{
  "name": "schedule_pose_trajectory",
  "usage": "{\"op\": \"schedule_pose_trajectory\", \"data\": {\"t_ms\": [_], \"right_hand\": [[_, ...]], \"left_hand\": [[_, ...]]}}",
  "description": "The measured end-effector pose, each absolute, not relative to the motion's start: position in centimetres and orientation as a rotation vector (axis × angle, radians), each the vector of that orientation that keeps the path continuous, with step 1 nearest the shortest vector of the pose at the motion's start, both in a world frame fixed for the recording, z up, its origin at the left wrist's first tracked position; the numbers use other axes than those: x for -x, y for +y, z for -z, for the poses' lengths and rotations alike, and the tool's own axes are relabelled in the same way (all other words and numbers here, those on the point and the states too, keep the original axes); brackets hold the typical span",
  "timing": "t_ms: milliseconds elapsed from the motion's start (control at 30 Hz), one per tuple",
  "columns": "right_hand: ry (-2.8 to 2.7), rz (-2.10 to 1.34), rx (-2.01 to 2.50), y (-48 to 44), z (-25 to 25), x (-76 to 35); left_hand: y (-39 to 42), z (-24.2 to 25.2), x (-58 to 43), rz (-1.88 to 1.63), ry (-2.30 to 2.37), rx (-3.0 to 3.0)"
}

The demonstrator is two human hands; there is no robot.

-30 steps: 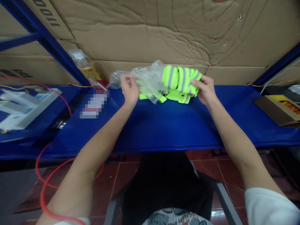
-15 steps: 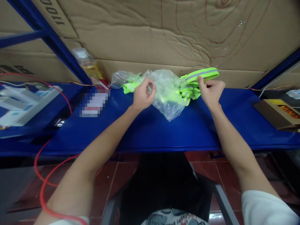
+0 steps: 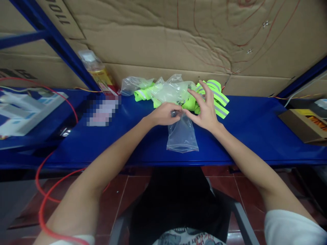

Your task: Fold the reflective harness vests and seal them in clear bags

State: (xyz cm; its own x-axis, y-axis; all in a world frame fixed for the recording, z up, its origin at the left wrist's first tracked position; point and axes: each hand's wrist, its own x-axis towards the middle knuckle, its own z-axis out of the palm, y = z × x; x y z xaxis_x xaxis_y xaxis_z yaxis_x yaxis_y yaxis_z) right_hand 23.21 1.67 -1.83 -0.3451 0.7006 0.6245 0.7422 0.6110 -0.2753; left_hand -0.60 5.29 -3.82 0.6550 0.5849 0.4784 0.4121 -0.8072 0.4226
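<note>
A small clear zip-lock bag [image 3: 182, 136] hangs over the blue table with its zip end toward me. My left hand [image 3: 165, 114] pinches the upper end of this bag between thumb and fingers. From the other side my right hand [image 3: 207, 112] comes in with fingers spread, its thumb tip at the bag's upper end; whether it touches is hard to tell. Behind my hands lie neon yellow-green reflective strips [image 3: 220, 98] with grey stripes, partly hidden by my right hand. Clear plastic bags [image 3: 176, 87] rest beside them, and another neon strip [image 3: 142, 95] lies further left.
A bottle with yellow liquid [image 3: 100, 75] stands at the back left by the cardboard wall [image 3: 143, 44]. White boxes [image 3: 30, 112] lie at the left, and a red hose [image 3: 39, 190] loops past my left arm. An open cardboard box [image 3: 301, 126] is at the right on the table [image 3: 143, 149].
My right hand has let go of the raised reflective strip, which now lies on the pile, and has moved left and nearer. A zip-lock bag now shows in my left hand, which moved right and nearer.
</note>
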Motion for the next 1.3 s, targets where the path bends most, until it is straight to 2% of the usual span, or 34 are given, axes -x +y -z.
{"op": "schedule_pose_trajectory", "data": {"t_ms": [200,367,433,600,800,933,1100,1300], "right_hand": [[-2.378,-0.052,1.022,1.8,2.1,-23.1],[-2.358,0.007,1.05,2.2,3.3,-21.7],[-2.334,0.053,1.06,2.5,3.5,-21.4],[-2.309,0.067,1.126,3.1,3.8,-21.3],[-2.279,-0.005,1.179,3.9,4.5,-21.2],[-2.277,0.015,1.141,4.1,4.8,-21.1],[-2.271,-0.006,1.095,4.0,5.3,-20.8],[-2.132,-0.054,1.041,4.2,5.7,-21.6]], "left_hand": [[6.1,2.6,1.8,-1.27,1.105,-2.708],[7.2,3.4,2.2,-1.478,1.484,-2.505],[7.7,4.4,2.0,-1.463,1.559,-2.433],[8.3,6.1,1.2,-1.161,1.615,-2.47],[8.8,5.8,0.3,-1.113,1.899,-2.316],[8.5,6.5,0.3,-1.278,1.815,-2.376],[7.5,6.3,-0.1,-1.122,1.754,-2.426],[4.7,3.8,-1.9,-1.437,0.995,-2.234]]}}
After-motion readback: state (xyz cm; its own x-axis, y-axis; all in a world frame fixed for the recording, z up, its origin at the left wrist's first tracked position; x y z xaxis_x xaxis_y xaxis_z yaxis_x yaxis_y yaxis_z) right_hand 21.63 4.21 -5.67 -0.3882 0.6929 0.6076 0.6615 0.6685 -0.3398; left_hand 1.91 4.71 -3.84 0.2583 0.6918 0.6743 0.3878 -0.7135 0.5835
